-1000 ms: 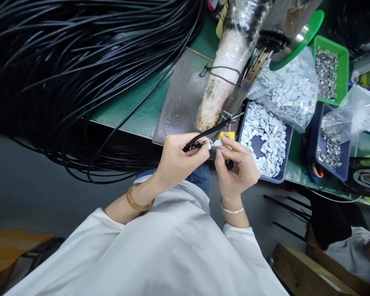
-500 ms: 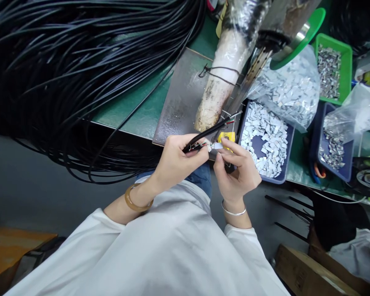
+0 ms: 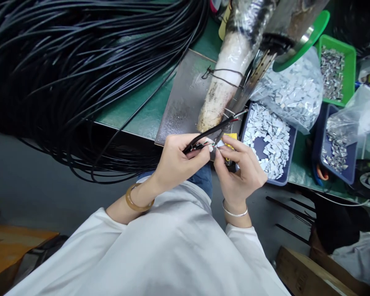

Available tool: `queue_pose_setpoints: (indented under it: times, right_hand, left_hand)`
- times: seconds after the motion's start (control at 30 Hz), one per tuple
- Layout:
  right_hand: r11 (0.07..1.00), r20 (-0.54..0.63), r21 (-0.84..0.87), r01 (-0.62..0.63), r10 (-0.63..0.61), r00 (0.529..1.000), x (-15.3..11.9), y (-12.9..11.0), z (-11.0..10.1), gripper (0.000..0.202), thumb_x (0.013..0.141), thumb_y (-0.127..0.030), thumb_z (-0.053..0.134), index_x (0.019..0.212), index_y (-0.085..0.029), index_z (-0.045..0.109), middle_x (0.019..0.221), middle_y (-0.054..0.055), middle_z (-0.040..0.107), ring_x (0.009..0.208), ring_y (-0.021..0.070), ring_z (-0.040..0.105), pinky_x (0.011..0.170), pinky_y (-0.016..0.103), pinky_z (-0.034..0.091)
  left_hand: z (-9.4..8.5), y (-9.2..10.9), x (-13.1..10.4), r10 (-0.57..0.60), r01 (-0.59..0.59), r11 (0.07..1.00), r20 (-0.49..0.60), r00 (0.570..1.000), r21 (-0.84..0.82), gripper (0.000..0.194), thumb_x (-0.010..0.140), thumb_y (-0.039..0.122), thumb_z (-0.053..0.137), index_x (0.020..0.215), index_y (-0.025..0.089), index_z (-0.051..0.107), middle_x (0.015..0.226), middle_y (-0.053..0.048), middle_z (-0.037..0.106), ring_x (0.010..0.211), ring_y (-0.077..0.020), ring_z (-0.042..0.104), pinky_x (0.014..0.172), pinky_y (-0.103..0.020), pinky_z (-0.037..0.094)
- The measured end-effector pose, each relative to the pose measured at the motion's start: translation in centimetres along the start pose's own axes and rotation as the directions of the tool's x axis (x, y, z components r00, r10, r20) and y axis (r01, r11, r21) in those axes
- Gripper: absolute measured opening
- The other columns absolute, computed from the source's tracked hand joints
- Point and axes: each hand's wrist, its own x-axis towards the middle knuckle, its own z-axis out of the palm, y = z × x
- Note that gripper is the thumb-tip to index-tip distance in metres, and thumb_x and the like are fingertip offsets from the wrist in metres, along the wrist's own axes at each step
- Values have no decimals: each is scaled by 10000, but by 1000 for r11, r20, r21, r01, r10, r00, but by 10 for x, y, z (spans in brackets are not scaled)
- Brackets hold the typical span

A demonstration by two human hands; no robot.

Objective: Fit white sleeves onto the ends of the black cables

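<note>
Black cables (image 3: 208, 132) with stripped ends and thin coloured wires run through my left hand (image 3: 183, 160), which is closed on them. Beside its fingertips, my right hand (image 3: 240, 170) pinches at the fine wire ends; whatever lies between thumb and forefinger is too small to make out. A yellow object (image 3: 231, 140) shows just behind the right fingers. Above both hands, the white wrapped tube (image 3: 217, 90) of a machine reaches down over a grey metal plate (image 3: 180, 98).
A large bundle of black cables (image 3: 80, 61) covers the left of the green table (image 3: 126, 109). To the right stand a blue tray (image 3: 285, 170) of small silvery pieces, a plastic bag (image 3: 296, 90) of similar pieces, a green tray (image 3: 351, 70) and another blue tray (image 3: 351, 164).
My right fingers have closed in on the wire ends at my left fingertips, and the pale piece between the hands is now mostly hidden. The view has shifted slightly.
</note>
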Motion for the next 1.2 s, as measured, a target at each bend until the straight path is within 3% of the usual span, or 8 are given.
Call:
queue_pose_setpoints:
  times: [0.27,0.43,0.63,0.83,0.97,1.07,1.13,1.2]
  right_hand:
    - [999,58,-37,35,-33,998,-5,2,-2,163,863,-109,680,902,-237,585,1109,47,782,883,157,780,744,262,651]
    - [999,47,-25,36,-35,998,-4,4,-3,155,867,-107,676,906,-229,589,1092,46,784,845,148,778,739,260,651]
    - [996,11,84,-11,11,1000,-4,3,-1,145,881,-116,654,940,-237,599,1146,45,765,1033,190,762,792,319,684]
    - [995,39,95,21,-25,999,-7,5,-3,184,840,-66,680,914,-215,599,1171,74,759,941,159,770,784,274,671]
    - [999,55,36,27,-29,998,-7,3,-3,186,843,-71,681,900,-223,591,1135,64,775,865,139,774,768,254,647]
    - [1000,63,21,12,-13,998,-6,2,-7,189,850,-74,680,927,-231,609,1099,49,785,915,157,777,778,263,640]
    - [999,71,5,-36,35,997,-8,5,-18,177,869,-99,672,963,-244,634,1008,21,793,899,169,780,725,270,635]
    - [993,83,-43,-114,117,990,-12,10,-34,123,891,-165,665,969,-261,657,846,-15,771,731,160,763,613,279,605]
  left_hand:
    - [-1,-3,1,-138,139,990,30,990,-12,161,774,145,649,616,140,623,531,61,383,495,-52,289,478,-192,316]
    - [0,-2,1,-117,118,993,32,993,-10,164,776,128,633,615,139,604,541,64,380,501,-49,287,479,-190,308]
    - [-1,8,3,-73,72,997,21,997,36,148,777,124,632,631,145,616,533,63,394,493,-53,298,479,-197,307]
    - [-2,1,2,-86,84,995,36,996,47,163,785,130,625,623,138,614,535,65,366,505,-52,296,488,-198,293]
    - [-1,-2,0,-133,131,991,64,989,31,139,794,137,617,657,124,638,542,71,346,512,-47,283,483,-191,274]
    - [0,-1,-2,-135,134,991,77,988,22,129,809,134,617,686,118,654,550,74,351,515,-45,282,488,-190,275]
    - [-1,0,-4,-129,127,991,97,987,30,154,830,141,618,683,118,657,555,71,349,518,-46,284,490,-197,269]
    - [-1,0,-7,-122,116,992,129,984,52,176,855,151,612,693,117,670,552,69,340,517,-51,283,486,-208,253]
